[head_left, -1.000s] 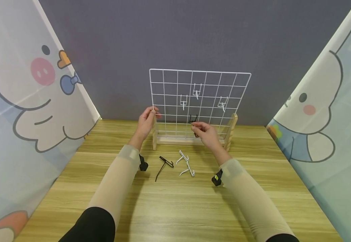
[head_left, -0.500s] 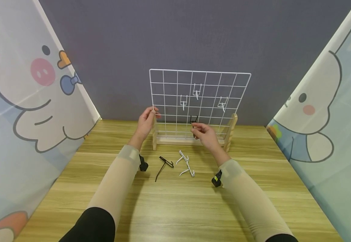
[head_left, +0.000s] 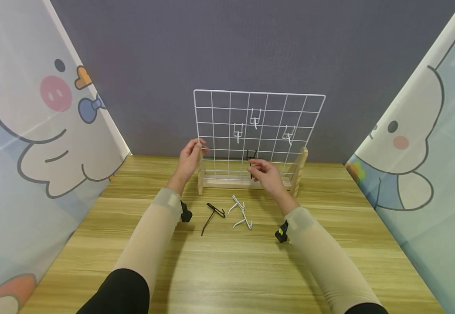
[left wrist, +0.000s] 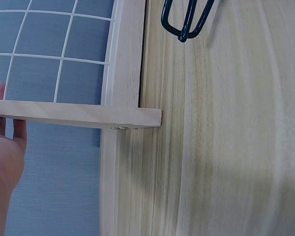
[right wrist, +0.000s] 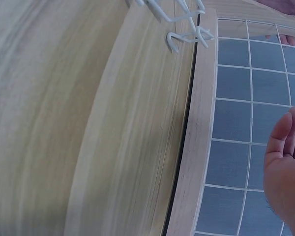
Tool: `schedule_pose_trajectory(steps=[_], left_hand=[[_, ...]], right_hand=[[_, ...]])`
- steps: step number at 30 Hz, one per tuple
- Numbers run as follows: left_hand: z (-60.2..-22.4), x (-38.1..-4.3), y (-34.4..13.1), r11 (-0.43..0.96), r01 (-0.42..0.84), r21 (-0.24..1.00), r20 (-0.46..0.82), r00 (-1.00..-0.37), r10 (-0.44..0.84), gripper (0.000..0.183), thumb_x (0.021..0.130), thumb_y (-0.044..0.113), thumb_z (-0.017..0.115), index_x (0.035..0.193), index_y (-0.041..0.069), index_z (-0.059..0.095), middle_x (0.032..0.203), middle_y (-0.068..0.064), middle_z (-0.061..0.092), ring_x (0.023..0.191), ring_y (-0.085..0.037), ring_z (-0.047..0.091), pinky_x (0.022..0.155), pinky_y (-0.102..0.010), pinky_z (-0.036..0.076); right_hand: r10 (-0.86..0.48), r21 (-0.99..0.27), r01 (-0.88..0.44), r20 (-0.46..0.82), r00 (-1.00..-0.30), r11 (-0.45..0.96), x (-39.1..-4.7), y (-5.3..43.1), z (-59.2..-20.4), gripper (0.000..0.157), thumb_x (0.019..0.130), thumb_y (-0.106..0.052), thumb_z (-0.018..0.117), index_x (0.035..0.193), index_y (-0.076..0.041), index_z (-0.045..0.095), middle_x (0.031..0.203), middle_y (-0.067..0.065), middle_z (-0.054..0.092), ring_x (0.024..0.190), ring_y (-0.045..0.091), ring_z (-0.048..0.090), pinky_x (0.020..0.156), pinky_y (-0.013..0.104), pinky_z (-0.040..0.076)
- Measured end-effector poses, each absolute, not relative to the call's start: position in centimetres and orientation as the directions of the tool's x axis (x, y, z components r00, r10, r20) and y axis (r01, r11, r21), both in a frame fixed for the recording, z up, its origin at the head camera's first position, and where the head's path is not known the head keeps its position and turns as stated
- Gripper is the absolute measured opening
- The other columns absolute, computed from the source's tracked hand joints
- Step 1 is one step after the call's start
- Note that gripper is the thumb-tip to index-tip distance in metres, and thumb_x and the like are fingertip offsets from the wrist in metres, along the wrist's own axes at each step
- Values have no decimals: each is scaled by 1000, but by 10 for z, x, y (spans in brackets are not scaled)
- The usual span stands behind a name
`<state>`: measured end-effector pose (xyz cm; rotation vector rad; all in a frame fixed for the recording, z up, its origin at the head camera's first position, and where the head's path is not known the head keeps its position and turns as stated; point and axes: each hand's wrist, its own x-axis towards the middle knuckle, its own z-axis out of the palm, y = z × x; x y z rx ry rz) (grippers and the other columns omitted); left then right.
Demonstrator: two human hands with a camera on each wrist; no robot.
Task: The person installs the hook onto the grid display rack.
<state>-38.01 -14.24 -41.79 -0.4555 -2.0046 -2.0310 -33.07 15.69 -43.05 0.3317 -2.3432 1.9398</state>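
A white wire grid panel (head_left: 259, 92) stands upright in a wooden stand (head_left: 231, 183). At its left side, my left hand (head_left: 188, 158) grips the top of the wooden post (head_left: 200, 174); in the left wrist view, fingers and thumb show on either side of that post (left wrist: 78, 113). My right hand (head_left: 266, 174) pinches a black wire hook (head_left: 250, 157) against the lower middle of the grid, its two prongs showing above the fingertips at a horizontal wire. Most of this hook is hidden behind the fingers in the right wrist view.
Three white hooks hang higher on the grid: one upper middle (head_left: 255, 120), one left (head_left: 238, 133), one right (head_left: 289, 136). On the tabletop before the stand lie another black hook (head_left: 213, 209) and two white hooks (head_left: 245, 220). A grey wall (head_left: 153, 87) rises behind.
My right hand and the black hook have shifted very slightly to the right and down during the first half second. The left hand has stayed on the post.
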Motion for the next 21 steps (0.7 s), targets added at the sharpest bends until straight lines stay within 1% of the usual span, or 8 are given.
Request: schedule_pose_trajectory(steps=[1, 3, 6, 9, 12, 15, 18, 21], left_hand=[[-418, -380, -142, -22, 390, 920, 391, -920, 40, 22, 119, 23, 46, 122, 13, 65, 124, -32, 66, 107, -18, 75, 126, -56, 43], [-418, -380, -142, -29, 392, 919, 393, -918, 42, 24, 119, 23, 46, 124, 9, 64, 125, -33, 66, 107, -20, 75, 126, -57, 42], [-417, -379, -142, -36, 392, 919, 394, -918, 42, 24, 119, 23, 45, 125, 10, 64, 127, -34, 65, 108, -21, 75, 126, -58, 43], [-418, -380, -143, -33, 388, 921, 389, -920, 41, 26, 119, 23, 45, 126, 7, 63, 127, -32, 65, 104, -13, 75, 125, -59, 43], [-418, -381, -143, -27, 386, 922, 386, -922, 37, 29, 119, 23, 45, 130, 1, 61, 124, -28, 67, 100, -6, 73, 124, -59, 44], [-419, -382, -143, -29, 387, 922, 388, -921, 33, 32, 119, 22, 45, 131, -4, 59, 121, -25, 68, 104, -14, 73, 124, -58, 45], [-420, -382, -142, -28, 386, 922, 387, -921, 30, 33, 119, 21, 45, 133, -7, 57, 118, -21, 69, 111, -28, 73, 124, -57, 45], [-419, -381, -141, -21, 386, 922, 387, -922, 32, 36, 119, 22, 45, 135, -9, 55, 118, -20, 70, 120, -44, 69, 125, -56, 44]], right_hand=[[-115, -961, -215, 198, -974, 171, -331, 157, -431, 41, 108, -13, 72, 144, 5, 65, 101, 2, 77, 79, 7, 65, 74, 21, 57], [-117, -963, -212, 194, -974, 165, -332, 159, -431, 42, 107, -14, 72, 144, 5, 65, 101, 3, 77, 80, 8, 65, 75, 22, 58], [-121, -964, -210, 192, -974, 161, -333, 160, -432, 43, 107, -16, 73, 144, 4, 65, 106, 12, 77, 81, 8, 65, 76, 25, 58], [-124, -964, -209, 190, -974, 163, -332, 161, -431, 42, 107, -16, 73, 144, 3, 65, 113, 22, 76, 81, 8, 66, 77, 27, 59], [-129, -962, -210, 189, -973, 177, -330, 161, -430, 43, 108, -17, 73, 145, 3, 65, 116, 26, 75, 82, 8, 67, 76, 27, 59], [-131, -959, -210, 188, -973, 189, -328, 163, -430, 44, 107, -17, 73, 146, 2, 65, 118, 26, 75, 82, 8, 67, 75, 25, 59], [-133, -954, -218, 193, -972, 208, -326, 166, -431, 42, 107, -19, 73, 145, -2, 67, 116, 22, 76, 82, 8, 67, 74, 24, 59], [-145, -946, -230, 201, -969, 227, -323, 172, -432, 40, 108, -18, 73, 145, -4, 68, 114, 21, 76, 82, 10, 68, 75, 25, 60]])
